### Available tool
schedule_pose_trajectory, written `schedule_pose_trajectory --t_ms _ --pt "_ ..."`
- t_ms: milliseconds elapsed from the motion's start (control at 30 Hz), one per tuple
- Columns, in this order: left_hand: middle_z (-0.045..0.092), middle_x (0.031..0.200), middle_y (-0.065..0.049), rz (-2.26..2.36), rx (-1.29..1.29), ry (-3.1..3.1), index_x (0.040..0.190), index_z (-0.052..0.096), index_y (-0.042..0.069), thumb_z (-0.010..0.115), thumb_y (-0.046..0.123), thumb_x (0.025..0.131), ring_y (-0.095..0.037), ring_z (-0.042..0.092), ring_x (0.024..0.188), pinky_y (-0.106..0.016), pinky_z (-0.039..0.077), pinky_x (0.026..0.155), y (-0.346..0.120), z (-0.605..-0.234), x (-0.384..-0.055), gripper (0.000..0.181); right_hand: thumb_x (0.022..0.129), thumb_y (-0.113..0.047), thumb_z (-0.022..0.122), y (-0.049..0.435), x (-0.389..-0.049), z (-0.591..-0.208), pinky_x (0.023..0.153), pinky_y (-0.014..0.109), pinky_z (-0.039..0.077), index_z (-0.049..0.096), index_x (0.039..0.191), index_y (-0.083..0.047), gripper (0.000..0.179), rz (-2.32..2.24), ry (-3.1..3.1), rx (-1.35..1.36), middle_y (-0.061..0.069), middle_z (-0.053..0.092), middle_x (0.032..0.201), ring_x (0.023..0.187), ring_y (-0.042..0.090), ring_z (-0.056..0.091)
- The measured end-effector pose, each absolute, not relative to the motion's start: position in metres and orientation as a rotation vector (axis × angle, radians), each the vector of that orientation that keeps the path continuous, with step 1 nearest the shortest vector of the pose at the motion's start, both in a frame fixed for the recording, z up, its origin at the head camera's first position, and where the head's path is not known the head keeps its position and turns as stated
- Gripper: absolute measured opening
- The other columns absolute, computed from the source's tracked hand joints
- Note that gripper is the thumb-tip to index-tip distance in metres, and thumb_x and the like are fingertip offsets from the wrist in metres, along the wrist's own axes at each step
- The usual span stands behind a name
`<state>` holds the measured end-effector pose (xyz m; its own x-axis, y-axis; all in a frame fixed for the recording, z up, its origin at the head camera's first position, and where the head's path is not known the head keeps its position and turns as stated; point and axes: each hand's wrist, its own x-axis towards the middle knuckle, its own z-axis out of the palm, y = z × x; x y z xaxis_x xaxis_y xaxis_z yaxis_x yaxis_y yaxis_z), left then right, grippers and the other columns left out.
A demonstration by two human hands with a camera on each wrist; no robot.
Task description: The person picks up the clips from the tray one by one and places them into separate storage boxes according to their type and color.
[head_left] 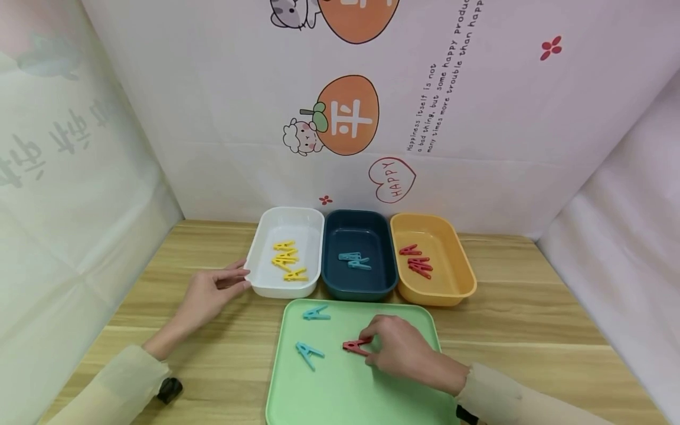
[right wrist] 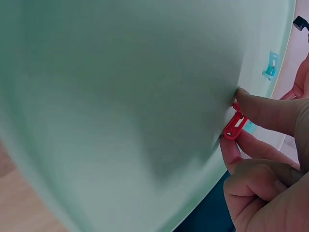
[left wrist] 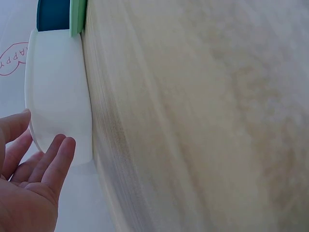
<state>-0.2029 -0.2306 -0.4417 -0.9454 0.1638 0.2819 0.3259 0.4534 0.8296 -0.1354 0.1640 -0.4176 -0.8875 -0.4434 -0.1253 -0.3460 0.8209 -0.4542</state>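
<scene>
My right hand is over the green tray, its thumb and index finger pinching the legs of a red clothespin. In the right wrist view that clothespin lies between the two fingertips, close to the tray surface. Two light-blue clothespins, one higher and one lower, lie on the tray's left part. My left hand touches the left side of the white bin with fingers fairly straight. In the left wrist view its fingertips rest at the bin's outer wall.
Behind the tray, three bins stand side by side. Several yellow clothespins lie in the white one, blue clothespins in the dark blue bin, and red clothespins in the yellow-orange bin. A printed cloth hangs close behind them.
</scene>
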Motion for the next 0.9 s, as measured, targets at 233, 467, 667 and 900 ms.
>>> schedule_pose_trajectory --t_ms 233,467,667,900 --pt "0.063 0.142 -0.016 -1.493 -0.439 -2.537 0.119 0.078 -0.002 0.082 0.013 0.095 -0.031 0.072 0.113 -0.015 0.058 0.082 -0.231 -0.442 -0.203 0.029 0.072 -0.014 0.098 0.171 -0.133 -0.419 0.081 0.042 0.057 0.084 0.103 -0.013 0.033 -0.623 2.803 -0.614 -0.008 0.07 0.095 0.087 0.015 0.062" --pt "0.063 0.142 -0.016 -1.494 -0.445 -2.527 0.119 0.078 -0.003 0.083 0.012 0.094 -0.031 0.072 0.113 -0.016 0.058 0.081 -0.23 -0.442 -0.201 0.029 0.071 -0.013 0.098 0.176 -0.131 -0.421 0.08 0.044 0.057 0.084 0.1 -0.014 0.032 -0.625 2.827 -0.567 -0.008 0.069 0.092 0.086 0.016 0.06" --pt "0.064 0.141 -0.016 -1.498 -0.448 -2.522 0.118 0.078 -0.003 0.083 0.011 0.094 -0.031 0.072 0.112 -0.017 0.059 0.081 -0.23 -0.443 -0.202 0.028 0.07 -0.014 0.098 0.183 -0.128 -0.422 0.079 0.044 0.056 0.084 0.099 -0.015 0.032 -0.666 2.844 -0.556 -0.01 0.069 0.09 0.085 0.015 0.06" --pt "0.064 0.141 -0.017 -1.488 -0.445 -2.529 0.119 0.078 -0.004 0.082 0.011 0.094 -0.032 0.072 0.113 -0.017 0.059 0.081 -0.23 -0.442 -0.202 0.029 0.071 -0.011 0.097 0.191 -0.125 -0.419 0.088 0.05 0.059 0.084 0.1 -0.015 0.032 -0.761 2.85 -0.551 -0.008 0.076 0.096 0.097 0.02 0.069"
